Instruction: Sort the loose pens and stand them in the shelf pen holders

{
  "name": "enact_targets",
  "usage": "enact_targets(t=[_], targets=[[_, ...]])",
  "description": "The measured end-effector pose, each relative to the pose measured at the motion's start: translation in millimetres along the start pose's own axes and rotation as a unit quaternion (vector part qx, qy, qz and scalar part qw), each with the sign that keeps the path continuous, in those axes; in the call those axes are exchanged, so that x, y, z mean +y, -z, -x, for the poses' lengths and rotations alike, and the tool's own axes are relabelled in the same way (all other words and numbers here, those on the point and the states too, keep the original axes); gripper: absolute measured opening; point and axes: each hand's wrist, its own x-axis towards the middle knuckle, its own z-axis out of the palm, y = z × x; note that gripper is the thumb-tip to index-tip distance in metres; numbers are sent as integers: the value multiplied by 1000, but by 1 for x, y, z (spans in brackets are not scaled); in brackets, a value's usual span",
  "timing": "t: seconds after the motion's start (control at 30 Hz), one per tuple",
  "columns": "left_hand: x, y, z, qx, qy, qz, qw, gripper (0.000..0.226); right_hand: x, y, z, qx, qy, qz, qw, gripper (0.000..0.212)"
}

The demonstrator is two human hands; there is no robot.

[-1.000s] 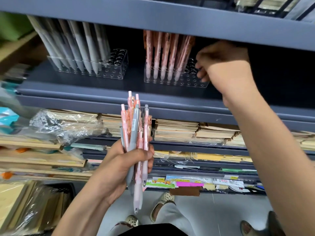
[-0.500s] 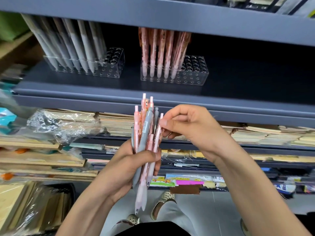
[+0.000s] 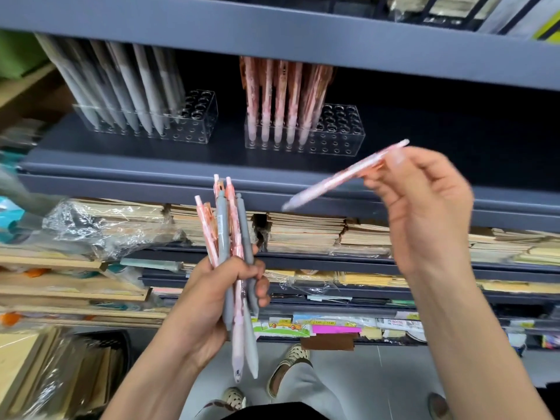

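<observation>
1 pink pen [image 3: 342, 177], tip lower-left

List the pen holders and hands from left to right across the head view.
First the clear holder of grey pens → left hand gripping a mixed pink and grey pen bundle → clear holder of pink pens → right hand pinching one pink pen.

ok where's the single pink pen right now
Head view, right of centre: the pink pen is pinched in the right hand, slanting in the air below the clear holder on the right.
</observation>
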Motion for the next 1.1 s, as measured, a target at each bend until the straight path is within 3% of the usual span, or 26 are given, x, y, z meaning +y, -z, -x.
enact_targets(t=[0.13, 0.23, 0.33, 0.47, 0.53, 0.6, 0.67, 0.73, 0.83, 0.97, 1.1], targets=[[0, -3, 1, -5, -7, -9, 1000, 45, -15, 4, -25, 133, 122, 39, 983, 9], [1, -4, 2, -3, -9, -9, 1000, 49, -18, -1, -48, 168, 183, 91, 965, 12], [1, -4, 3, 0, -9, -16, 1000, 45, -15, -9, -66, 148, 192, 148, 959, 9], [4, -2, 6, 0, -13, -25, 1000, 44, -16, -25, -84, 92, 177, 149, 968, 24], [5, 0, 7, 5, -17, -30, 999, 43, -12, -30, -95, 71, 179, 198, 961, 18], [6, 1, 8, 6, -19, -30, 999, 41, -4, -30, -111, 35, 152, 347, 925, 8], [6, 2, 8, 8, -19, -30, 999, 43, 1, -31, -122, 17, 90, 515, 852, 20], [6, 4, 9, 6, -18, -28, 999, 47, -2, -41, -128, 16, 129, 598, 791, 31], [4, 7, 10, 13, -15, -32, 999, 50, -5, -56, -127, -5, 144, 595, 791, 38], [3, 10, 11, 19, -7, -36, 999, 50, -6, -56, -128, -31, 119, 641, 757, 34], [3, 11, 13, 14, -7, -35, 999, 51, -8, -55, -133, -37, 71, 604, 793, 32]])
